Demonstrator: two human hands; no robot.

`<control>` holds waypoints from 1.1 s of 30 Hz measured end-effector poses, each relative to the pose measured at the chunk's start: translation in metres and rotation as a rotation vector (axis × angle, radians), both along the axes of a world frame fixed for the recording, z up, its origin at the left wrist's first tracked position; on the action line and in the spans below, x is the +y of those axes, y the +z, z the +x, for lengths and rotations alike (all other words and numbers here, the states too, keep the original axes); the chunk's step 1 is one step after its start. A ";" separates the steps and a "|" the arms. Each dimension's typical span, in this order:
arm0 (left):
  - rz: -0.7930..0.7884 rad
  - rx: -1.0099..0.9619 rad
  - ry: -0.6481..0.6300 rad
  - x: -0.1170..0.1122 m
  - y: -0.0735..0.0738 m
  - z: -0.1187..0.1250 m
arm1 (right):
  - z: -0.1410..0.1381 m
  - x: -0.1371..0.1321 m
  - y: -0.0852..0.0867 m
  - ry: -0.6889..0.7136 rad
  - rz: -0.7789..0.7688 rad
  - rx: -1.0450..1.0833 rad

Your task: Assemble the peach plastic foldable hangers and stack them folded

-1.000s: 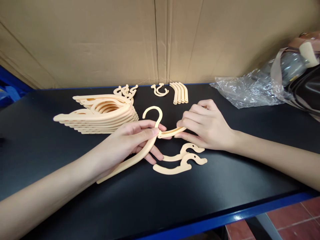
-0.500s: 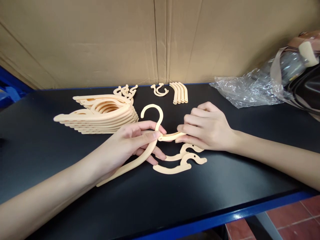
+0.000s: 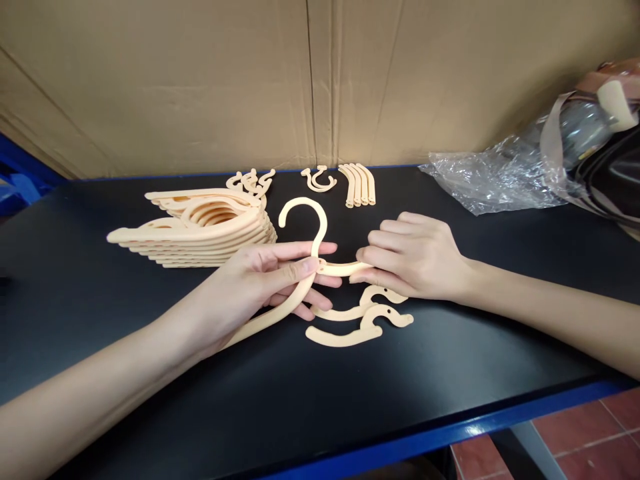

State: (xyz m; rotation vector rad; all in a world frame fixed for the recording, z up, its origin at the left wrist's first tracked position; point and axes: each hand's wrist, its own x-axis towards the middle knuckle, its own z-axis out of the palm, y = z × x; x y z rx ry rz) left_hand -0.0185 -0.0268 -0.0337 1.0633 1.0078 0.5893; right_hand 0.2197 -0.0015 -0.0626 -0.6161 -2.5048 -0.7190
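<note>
A cream plastic clothes hanger (image 3: 277,319) with a curved hook is held between both hands above the table. My left hand (image 3: 260,277) pinches it at the joint below the hook, thumb on top and the other fingers behind. My right hand (image 3: 415,257) is closed around the far end of the hanger's right arm, hiding that end. Under the hands, two loose curved hanger pieces (image 3: 345,335) lie on the black tabletop, partly overlapping. Left of my left hand stands a stack of cream hangers (image 3: 195,233).
At the back of the black table (image 3: 400,413) lie small hook pieces (image 3: 247,180), more curved hooks (image 3: 320,180) and a row of several arm pieces (image 3: 357,185). Clear plastic wrap (image 3: 490,180) and a dark bag (image 3: 615,167) occupy the right. A cardboard wall (image 3: 200,80) rises behind.
The hanger has tilted and its hook stands slightly higher, with its lower left end drawn up behind my left wrist. My right hand has shifted slightly on the right arm.
</note>
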 end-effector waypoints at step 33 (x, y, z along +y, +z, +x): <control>0.168 0.058 -0.131 0.004 -0.009 -0.003 | -0.002 0.006 0.001 0.040 -0.187 0.134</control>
